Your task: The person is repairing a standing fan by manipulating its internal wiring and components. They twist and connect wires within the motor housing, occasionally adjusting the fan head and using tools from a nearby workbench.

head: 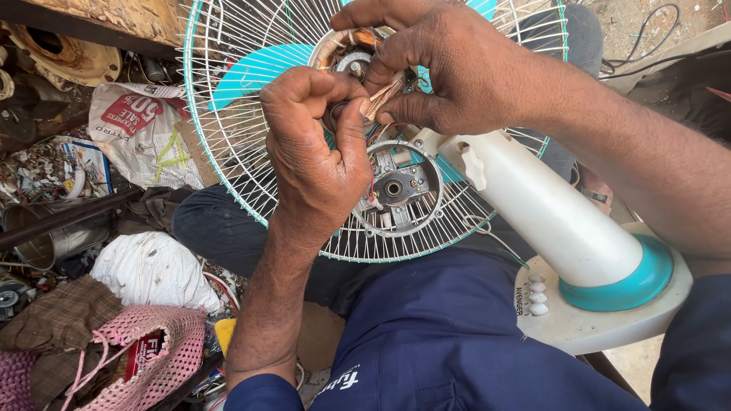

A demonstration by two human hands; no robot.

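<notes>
Both hands are pinched on the copper wire (378, 97) at the open fan motor (396, 186), fan lying across the lap. Left hand (316, 148) steadies, right hand (434, 68) pulls. I'd keep the tugs gentle so strands don't snap against the wire guard (228, 114).

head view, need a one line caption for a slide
Both hands, left hand and right hand, pinch copper winding wires at a table fan's exposed motor, against its white wire grille.

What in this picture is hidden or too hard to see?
- Head view: what the left hand pinches, hidden by its fingers.
- Most of the copper winding, covered by the right hand.
- Fan grille top, cut by the edge.
- Pink bag contents, too small.
</notes>
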